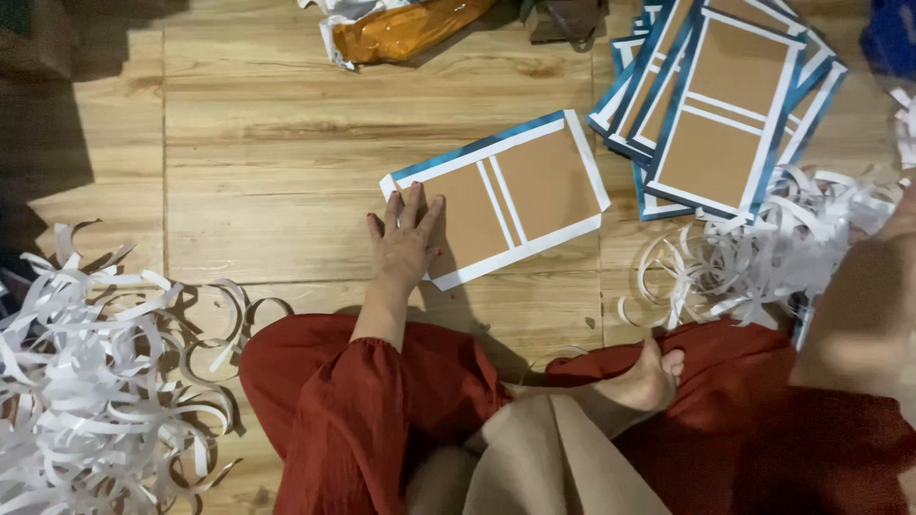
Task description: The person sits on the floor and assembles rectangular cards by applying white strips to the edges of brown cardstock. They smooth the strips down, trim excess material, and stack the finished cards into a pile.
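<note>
The wooden floor [286,172] fills the view, and you sit on it cross-legged in red trousers [382,410], one bare foot [654,377] tucked in front of you. To your left lies a big heap of white paper strips [86,401]; a second tangle of strips [754,248] spreads at your right, just below a fanned stack of brown cardboard sheets with blue and white borders [725,105]. One single cardboard sheet [510,195] of the same kind lies flat and slightly tilted on the floor directly ahead of you, apart from the stack. Your left hand [405,238] rests palm down on that sheet's near left corner, fingers spread flat and gripping nothing. Your right hand [892,277] is only a blur at the right edge, so you cannot tell whether it grasps anything. An orange plastic-wrapped packet [401,29] sits at the top edge.
</note>
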